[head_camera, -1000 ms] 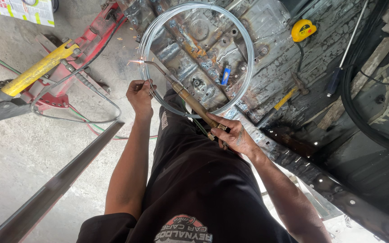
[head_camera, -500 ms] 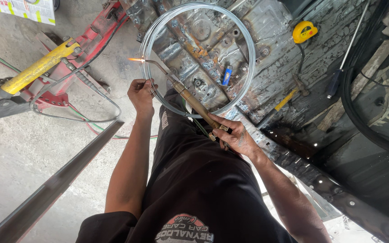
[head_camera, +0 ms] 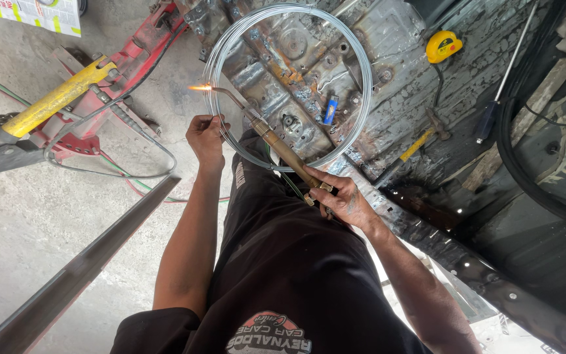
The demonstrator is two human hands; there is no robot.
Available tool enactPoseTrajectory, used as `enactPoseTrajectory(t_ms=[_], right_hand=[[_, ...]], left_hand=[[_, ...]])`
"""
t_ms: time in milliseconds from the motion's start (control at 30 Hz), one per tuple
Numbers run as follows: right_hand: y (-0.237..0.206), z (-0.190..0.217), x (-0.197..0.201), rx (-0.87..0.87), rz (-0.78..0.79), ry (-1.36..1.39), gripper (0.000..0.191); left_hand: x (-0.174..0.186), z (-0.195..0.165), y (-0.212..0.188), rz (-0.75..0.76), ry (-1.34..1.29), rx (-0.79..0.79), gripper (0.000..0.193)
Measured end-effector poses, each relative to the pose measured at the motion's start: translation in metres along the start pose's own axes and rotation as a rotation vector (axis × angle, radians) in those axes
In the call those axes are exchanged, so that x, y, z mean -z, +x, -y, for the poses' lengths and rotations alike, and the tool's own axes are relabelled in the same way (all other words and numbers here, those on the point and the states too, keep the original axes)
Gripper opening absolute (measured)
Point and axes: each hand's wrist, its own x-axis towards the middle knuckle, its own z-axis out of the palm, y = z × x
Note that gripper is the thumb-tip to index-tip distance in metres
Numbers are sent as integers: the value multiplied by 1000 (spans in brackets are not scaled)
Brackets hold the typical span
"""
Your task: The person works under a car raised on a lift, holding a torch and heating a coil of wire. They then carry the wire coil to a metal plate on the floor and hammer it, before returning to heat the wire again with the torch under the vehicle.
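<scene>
Both hands are seen in the head view, the only view supplied. Left hand [head_camera: 206, 139] is closed around the near-left arc of the wire coil [head_camera: 361, 85], the fingers curled over the strands. Right hand [head_camera: 342, 200] is wrapped around the rear end of the brass gas torch [head_camera: 276, 145], at its valve block. The torch's long axis is laid diagonally, from the right hand up and to the left, so that the lit flame [head_camera: 199, 87] is placed at the coil strands just above the left hand. The left hand is therefore the nearer one to the flame. The coil rests on a rusted car floor pan [head_camera: 401, 92], ahead of the person. A yellow tape measure [head_camera: 443, 46], a hammer [head_camera: 420, 141] and a red floor jack [head_camera: 109, 85] lie about it.
</scene>
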Motion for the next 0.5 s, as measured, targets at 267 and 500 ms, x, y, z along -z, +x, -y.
enactPoseTrajectory(t_ms=[267, 500], right_hand=[[0, -1, 1, 27, 9, 9, 52], [1, 2, 0, -20, -7, -4, 54]], left_hand=[[1, -2, 0, -10, -35, 17, 10], [-1, -2, 2, -93, 75, 32, 13]])
